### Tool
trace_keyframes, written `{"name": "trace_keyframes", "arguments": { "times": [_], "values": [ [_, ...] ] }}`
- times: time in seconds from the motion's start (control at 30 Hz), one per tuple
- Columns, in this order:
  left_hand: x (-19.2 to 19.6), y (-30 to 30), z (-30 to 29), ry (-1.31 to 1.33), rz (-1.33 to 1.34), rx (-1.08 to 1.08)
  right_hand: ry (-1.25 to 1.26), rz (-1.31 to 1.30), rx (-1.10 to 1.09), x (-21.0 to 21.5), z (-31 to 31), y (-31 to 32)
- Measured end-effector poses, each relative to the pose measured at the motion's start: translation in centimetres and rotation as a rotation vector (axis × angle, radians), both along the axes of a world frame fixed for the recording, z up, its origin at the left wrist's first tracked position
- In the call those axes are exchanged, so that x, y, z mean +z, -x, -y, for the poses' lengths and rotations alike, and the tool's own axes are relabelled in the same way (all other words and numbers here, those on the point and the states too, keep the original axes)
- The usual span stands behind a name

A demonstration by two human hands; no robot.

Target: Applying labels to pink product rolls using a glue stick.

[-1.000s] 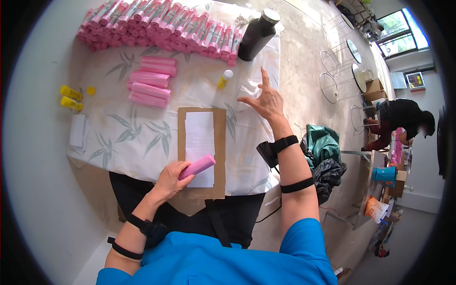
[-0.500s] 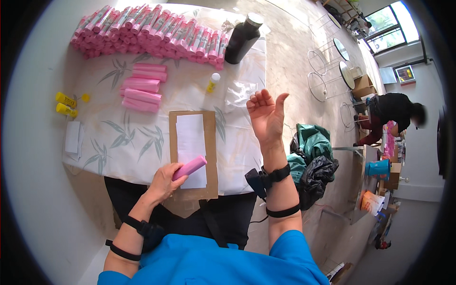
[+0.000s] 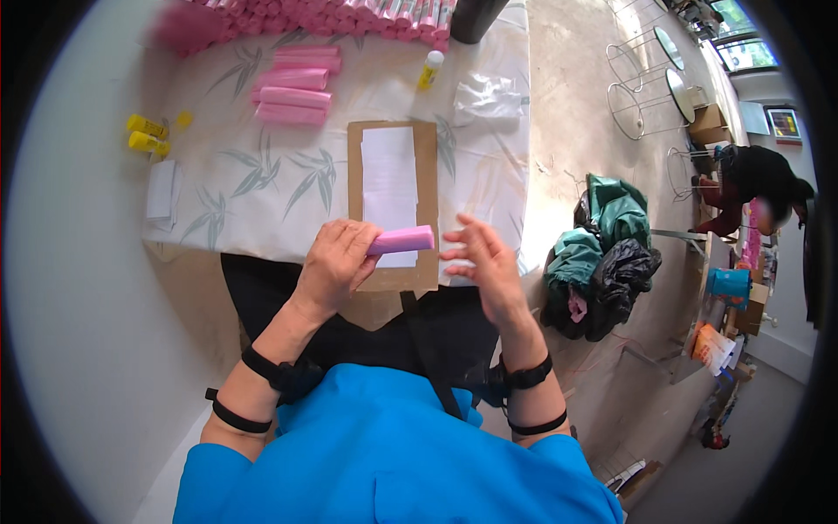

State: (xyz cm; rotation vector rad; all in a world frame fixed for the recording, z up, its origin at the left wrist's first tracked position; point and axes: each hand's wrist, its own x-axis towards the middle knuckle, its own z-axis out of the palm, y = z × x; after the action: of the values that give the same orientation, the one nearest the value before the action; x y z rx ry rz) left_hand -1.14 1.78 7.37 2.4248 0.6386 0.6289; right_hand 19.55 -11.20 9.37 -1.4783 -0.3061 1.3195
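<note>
Quick look at the pink roll (image 3: 403,240): it's up over the near end of the cardboard (image 3: 427,192), free end pointing approx 3 o'clock. Left hand (image 3: 336,262) is wrapped round its 9 o'clock end. Right hand (image 3: 489,266) is just off the 3 o'clock end, fingers loosely spread, holding nothing afaict. So hands are apart, only the L one on the roll. Can't tell if the roll touches the white paper (image 3: 389,175) underneath.

Handling, imo: looks like rolled thin plastic film, so prob light, a bit squashy, somewhat slick, not fragile tbh. It might dent or unwind w/ a hard pinch. Best hold = round the barrel close to an end, fingers wrapped, middle left free.

Edges: the cardboard's near end (6 o'clock) is right by the table's near edge, so watch for drop-offs there. The table (image 3: 489,175) also ends at 3 o'clock, a bit past the R hand. Patterned cloth shows from the board out toward 9 o'clock, up to the paper slips (image 3: 162,190), so that's the roomier side. Up at 11 there's a small group of pink rolls (image 3: 293,79); at 12–1, a glue stick (image 3: 429,70) and crumpled clear plastic (image 3: 487,99), both well off the roll.
</note>
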Motion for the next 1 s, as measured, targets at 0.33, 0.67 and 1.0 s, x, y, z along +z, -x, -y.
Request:
{"name": "trace_keyframes", "arguments": {
  "times": [0.33,0.67,1.0],
  "values": [
    [2.8,3.1,4.6,-0.555,-0.068,-0.13,0.008,-0.545,-0.112,0.2,5.6,5.6],
    [1.7,3.7,6.2,-0.572,-0.073,-0.174,-0.127,-0.12,-0.011,0.9,7.0,6.8],
    [-2.6,2.1,4.3,-0.409,-0.119,-0.089,-0.168,0.679,0.211,-5.2,3.6,4.1]
  ]
}}
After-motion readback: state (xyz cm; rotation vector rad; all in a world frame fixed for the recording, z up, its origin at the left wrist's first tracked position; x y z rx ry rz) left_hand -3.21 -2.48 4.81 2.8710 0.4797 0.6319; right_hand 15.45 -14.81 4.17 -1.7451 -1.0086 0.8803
